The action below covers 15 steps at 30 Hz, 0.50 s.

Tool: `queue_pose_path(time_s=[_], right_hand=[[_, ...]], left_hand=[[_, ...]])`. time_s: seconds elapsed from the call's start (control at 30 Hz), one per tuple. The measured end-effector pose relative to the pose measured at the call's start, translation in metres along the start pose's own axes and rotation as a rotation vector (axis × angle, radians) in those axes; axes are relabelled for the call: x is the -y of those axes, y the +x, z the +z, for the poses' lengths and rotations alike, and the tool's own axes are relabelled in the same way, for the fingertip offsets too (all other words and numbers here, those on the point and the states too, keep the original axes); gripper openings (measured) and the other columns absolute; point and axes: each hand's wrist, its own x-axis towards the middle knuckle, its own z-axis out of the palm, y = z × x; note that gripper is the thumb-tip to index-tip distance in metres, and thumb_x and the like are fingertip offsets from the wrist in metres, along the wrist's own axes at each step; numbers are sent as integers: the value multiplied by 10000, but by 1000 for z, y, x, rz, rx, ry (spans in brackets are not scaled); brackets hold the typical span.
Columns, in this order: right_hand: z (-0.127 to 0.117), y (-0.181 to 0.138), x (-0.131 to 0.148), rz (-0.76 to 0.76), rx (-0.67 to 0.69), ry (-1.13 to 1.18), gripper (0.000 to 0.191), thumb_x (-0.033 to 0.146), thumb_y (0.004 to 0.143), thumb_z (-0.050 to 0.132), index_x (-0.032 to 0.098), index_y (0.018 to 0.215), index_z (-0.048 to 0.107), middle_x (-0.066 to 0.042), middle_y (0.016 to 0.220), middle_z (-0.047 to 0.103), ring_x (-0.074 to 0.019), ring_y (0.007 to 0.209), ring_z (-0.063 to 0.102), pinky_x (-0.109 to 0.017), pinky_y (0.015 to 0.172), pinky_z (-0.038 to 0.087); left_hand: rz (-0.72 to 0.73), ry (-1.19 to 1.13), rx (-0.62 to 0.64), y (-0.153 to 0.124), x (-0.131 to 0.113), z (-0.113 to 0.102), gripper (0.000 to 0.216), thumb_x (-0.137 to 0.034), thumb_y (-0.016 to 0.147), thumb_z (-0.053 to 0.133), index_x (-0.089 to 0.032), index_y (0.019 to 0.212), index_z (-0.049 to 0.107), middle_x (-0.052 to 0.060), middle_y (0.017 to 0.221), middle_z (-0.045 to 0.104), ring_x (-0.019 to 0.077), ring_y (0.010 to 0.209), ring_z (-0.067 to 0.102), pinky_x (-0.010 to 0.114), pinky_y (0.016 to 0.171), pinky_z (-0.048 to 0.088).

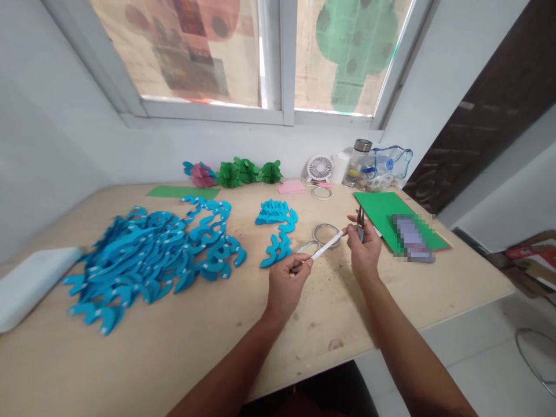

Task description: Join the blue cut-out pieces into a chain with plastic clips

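Note:
Between my two hands a narrow white strip, apparently double-sided tape, is stretched at a slant. My left hand pinches its lower left end. At the upper right end are the fingertips of my right hand, which is also closed around small scissors with the blades pointing away from me. Two tape rolls lie on the table just behind the strip, partly covered by it. Left of them sits a small group of blue curved paper pieces, some with little white patches.
A large heap of blue paper pieces spreads over the wooden table's left side. Green sheets and a blurred phone-like object lie right. Along the wall stand paper flowers, a small fan and a glass bottle.

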Motion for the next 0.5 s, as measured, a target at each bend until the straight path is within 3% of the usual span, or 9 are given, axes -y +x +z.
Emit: queue_pose_path(time_s=[0.23, 0.5], right_hand=[[2, -4, 0, 6, 37, 39, 265, 311, 787, 581, 168, 1010, 601, -11, 673, 623, -85, 494, 445, -219, 462, 320], [5, -10, 13, 25, 88, 23, 218, 299, 787, 587, 177, 967, 601, -13, 675, 631, -97, 507, 468, -229, 471, 324]], left_hand=[[-112, -167, 105, 1, 4, 2, 102, -244, 681, 618, -166, 736, 583, 13, 662, 644, 122, 597, 553, 207, 504, 420], [-102, -99, 24, -1, -3, 3, 111, -229, 648, 641, -159, 656, 555, -40, 534, 542, 71, 477, 432, 188, 472, 329]])
